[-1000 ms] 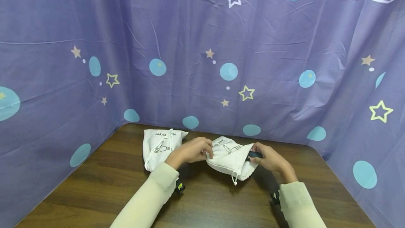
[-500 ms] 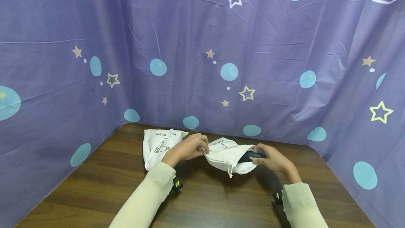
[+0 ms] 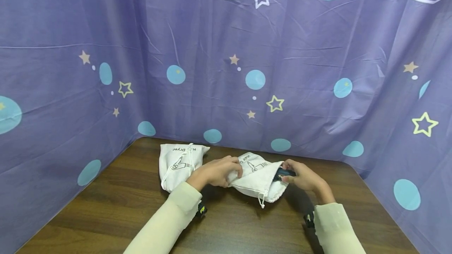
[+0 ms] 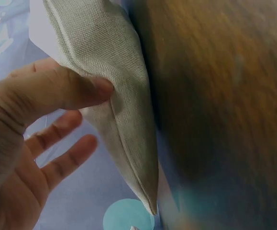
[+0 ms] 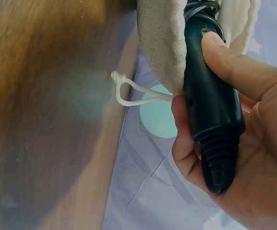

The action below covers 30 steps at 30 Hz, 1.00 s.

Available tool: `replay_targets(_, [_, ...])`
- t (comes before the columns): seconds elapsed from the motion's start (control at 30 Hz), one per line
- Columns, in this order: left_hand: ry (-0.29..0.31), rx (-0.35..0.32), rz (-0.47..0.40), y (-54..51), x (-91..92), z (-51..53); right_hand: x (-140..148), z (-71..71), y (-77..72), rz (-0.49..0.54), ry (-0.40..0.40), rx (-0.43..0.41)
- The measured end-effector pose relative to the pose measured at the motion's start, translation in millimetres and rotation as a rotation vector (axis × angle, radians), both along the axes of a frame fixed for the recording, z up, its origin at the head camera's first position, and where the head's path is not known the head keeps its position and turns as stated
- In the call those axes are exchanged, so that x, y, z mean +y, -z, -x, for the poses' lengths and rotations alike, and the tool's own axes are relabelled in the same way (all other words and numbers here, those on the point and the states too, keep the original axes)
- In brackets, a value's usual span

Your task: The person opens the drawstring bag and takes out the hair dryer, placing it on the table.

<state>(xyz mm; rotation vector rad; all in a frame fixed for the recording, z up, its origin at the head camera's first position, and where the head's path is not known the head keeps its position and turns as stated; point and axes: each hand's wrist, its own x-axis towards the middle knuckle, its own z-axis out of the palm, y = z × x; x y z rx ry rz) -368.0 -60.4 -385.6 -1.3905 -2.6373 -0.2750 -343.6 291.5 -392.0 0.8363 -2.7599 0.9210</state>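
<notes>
Dark wood-grain table (image 3: pixel 233 230), walled by fabric. Nearest, two pale sleeves (image 3: pixel 159 222) reach in from the near edge. Between the hands, just right of centre, is a white drawstring bag (image 3: pixel 250 185), its mouth facing right; whether it rests fully on the wood is hard to tell. At the mouth, the right hand (image 3: pixel 304 175) grips a dark hair-dryer handle (image 5: pixel 212 81), thumb on one side, fingers wrapped beneath — probably because that end is the part left exposed. Cord coils (image 5: pixel 203 10) show inside the opening; a drawstring loop (image 5: pixel 143 99) hangs at its near side. The left hand (image 3: pixel 219 171) pinches the closed end between thumb and finger, other fingers loose, presumably to steady the cloth. Farther left lies a second bag (image 3: pixel 176 167), printed "Hair Dryer". Behind everything hangs a purple curtain (image 3: pixel 219 42) of stars and moons.
</notes>
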Motion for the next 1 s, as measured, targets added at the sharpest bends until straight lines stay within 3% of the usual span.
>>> replay_targets(0.27, [0.171, 0.029, -0.115, 2.2, -2.5, 9.0, -2.4, 0.8, 2.1, 0.008, -0.001, 0.007])
replay_targets(0.67, [0.144, 0.06, -0.151, -2.6, -12.4, 15.8, -0.2, -1.4, -0.8, 0.035, -0.001, -0.022])
replay_targets(1.0, [0.164, 0.082, -0.256, -2.5, -28.5, 26.3, 12.4, -5.0, -8.9, 0.111, -0.043, -0.091])
